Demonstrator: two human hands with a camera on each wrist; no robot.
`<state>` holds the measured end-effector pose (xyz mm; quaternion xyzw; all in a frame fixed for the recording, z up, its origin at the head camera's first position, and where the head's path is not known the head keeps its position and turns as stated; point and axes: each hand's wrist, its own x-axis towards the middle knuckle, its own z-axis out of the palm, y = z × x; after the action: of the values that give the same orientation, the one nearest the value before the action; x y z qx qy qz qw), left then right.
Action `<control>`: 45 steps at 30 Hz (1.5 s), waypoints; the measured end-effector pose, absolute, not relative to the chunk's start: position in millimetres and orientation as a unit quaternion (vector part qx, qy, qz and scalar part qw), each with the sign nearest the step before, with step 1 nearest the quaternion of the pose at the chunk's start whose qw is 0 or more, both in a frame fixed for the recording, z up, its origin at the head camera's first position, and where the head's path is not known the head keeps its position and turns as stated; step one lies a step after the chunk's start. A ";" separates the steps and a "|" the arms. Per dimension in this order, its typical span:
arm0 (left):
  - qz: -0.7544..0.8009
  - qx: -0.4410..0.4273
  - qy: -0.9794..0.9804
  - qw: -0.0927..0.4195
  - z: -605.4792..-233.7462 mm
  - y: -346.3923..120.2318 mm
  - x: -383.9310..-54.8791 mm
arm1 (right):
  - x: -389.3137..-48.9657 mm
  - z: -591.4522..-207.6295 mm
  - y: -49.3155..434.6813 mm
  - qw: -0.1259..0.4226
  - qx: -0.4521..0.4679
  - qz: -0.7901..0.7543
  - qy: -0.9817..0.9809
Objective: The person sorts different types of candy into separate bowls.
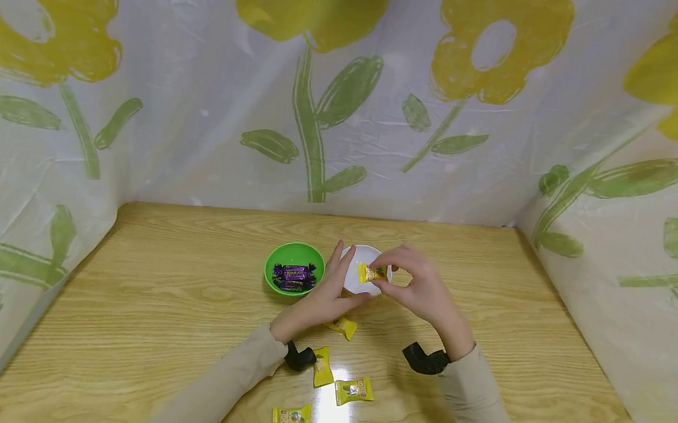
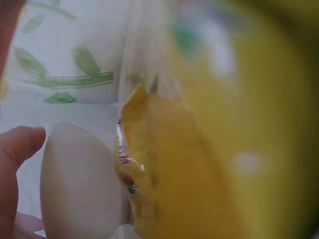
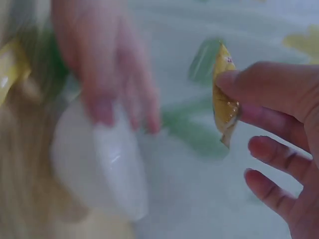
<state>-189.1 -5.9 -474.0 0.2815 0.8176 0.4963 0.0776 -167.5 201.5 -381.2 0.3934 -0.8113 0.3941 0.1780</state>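
Mid-frame, purple sweets (image 1: 293,274) look sorted into the green bowl (image 1: 295,252); right hand's grip (image 1: 423,291) pinches a yellow sweet (image 1: 365,273) over the white bowl (image 1: 365,254), left hand (image 1: 328,294) spread against it; lower centre, four more yellow sweets (image 1: 354,390) remain on the surface (image 1: 170,305).

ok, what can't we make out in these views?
- Head: part of the white bowl, covered by the left hand, right hand and held yellow sweet.
- Head: exact count of purple sweets; they overlap, too small.
- Left wrist: print on the large yellow shape; blurred.
- Right wrist: exact outline of the left hand's fingers; blurred.
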 end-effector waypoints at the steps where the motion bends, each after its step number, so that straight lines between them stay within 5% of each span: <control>1: 0.494 0.279 0.820 0.073 -475.0 -5.6 -188.9 | -171.6 -386.8 203.9 0.178 0.381 0.394 -0.817; 10: 0.494 0.277 0.822 0.060 -483.6 -5.6 -189.3 | -195.6 -430.0 202.8 0.181 0.281 0.319 -0.887; 35: 0.545 0.292 0.785 0.037 -497.4 -15.8 -191.8 | -211.8 -433.4 173.8 0.033 0.236 0.181 -0.954; 41: 0.553 0.288 0.780 0.056 -501.0 -16.6 -192.6 | -208.8 -434.5 174.0 0.049 0.239 0.183 -0.952; 45: 0.548 0.288 0.783 0.054 -502.0 -16.5 -192.9 | -206.7 -440.8 175.5 0.121 0.263 0.195 -0.937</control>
<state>-192.9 -16.5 -502.0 0.2881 0.7832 0.5484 0.0537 -206.7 175.5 -440.8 0.2629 -0.9370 0.1955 0.1211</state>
